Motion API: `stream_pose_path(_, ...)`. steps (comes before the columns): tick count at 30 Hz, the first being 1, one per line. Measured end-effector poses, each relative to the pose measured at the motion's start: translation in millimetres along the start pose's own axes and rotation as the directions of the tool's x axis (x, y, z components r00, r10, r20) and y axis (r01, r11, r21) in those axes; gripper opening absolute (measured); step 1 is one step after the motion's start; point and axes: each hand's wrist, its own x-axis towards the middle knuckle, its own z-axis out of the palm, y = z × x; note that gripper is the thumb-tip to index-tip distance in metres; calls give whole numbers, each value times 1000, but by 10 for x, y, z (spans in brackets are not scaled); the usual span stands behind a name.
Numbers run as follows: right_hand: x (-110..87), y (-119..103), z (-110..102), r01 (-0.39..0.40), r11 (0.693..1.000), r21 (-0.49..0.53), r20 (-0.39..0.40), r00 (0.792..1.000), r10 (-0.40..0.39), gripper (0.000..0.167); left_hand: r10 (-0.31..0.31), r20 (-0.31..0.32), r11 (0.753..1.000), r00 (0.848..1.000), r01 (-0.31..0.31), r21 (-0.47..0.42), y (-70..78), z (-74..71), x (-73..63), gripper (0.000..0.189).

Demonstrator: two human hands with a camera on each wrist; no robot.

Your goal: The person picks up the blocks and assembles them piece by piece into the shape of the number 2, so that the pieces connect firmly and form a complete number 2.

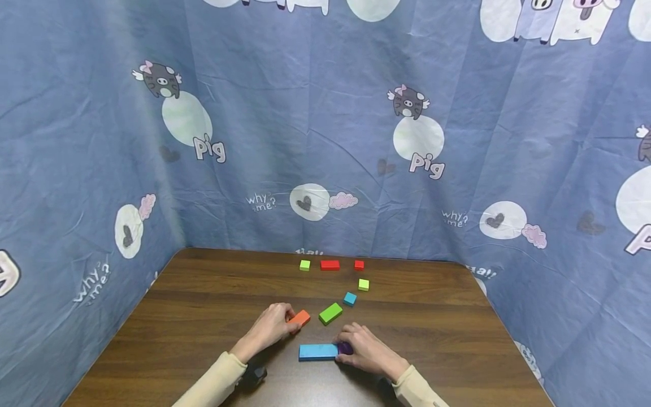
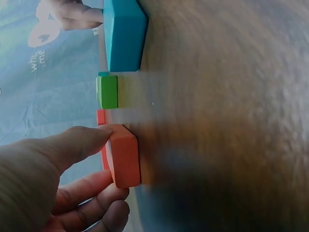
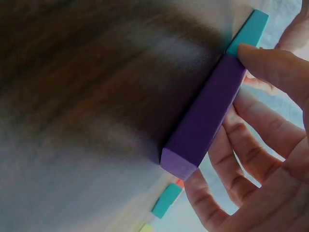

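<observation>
An orange block (image 1: pixel 300 319) lies on the wooden table, pinched between the thumb and fingers of my left hand (image 1: pixel 269 326). In the left wrist view the thumb is on one end of that orange block (image 2: pixel 124 159) and fingertips are at the other. My right hand (image 1: pixel 367 349) grips a purple block (image 3: pixel 207 116), mostly covered by the hand in the head view. The purple block lies end to end with a long blue block (image 1: pixel 317 352), and the right thumb sits close to their joint. A green block (image 1: pixel 330 314) lies slanted between the two hands, farther back.
Beyond the green block, a small blue cube (image 1: pixel 350 299), a yellow-green cube (image 1: pixel 363 285) and a red cube (image 1: pixel 359 265) form a curve. A red block (image 1: pixel 330 265) and another yellow-green cube (image 1: pixel 305 265) lie near the far edge. A patterned blue curtain (image 1: pixel 305 141) hangs behind.
</observation>
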Motion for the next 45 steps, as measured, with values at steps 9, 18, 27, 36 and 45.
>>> stream_pose_path(9, 4, 16, 1, -10, 1000, 7, 1, 1000, 10, 28, 44, -43, 999, 998, -43, 23, 17, 40, -4, 21)
stream_pose_path(18, 3, 13, 5, -9, 1000, 8, 2, 1000, 9, 28, 8, -21, 1000, 1000, -7, 23, 56, 55, -11, 22)
stream_pose_path(27, 1, 15, 6, -20, 1000, 15, 15, 1000, 19, 28, -14, 5, 1000, 1000, 14, 10, 74, 84, -11, 21)
stream_pose_path(36, -10, 27, 20, 8, 1000, 5, -11, 1000, -8, 28, -21, 9, 1000, 1000, 20, 10, 122, 94, -34, 22)
stream_pose_path(45, -21, 25, 30, 16, 1000, 1, -21, 1000, -16, 28, -26, 31, 1000, 999, 26, -6, 148, 114, -67, 21)
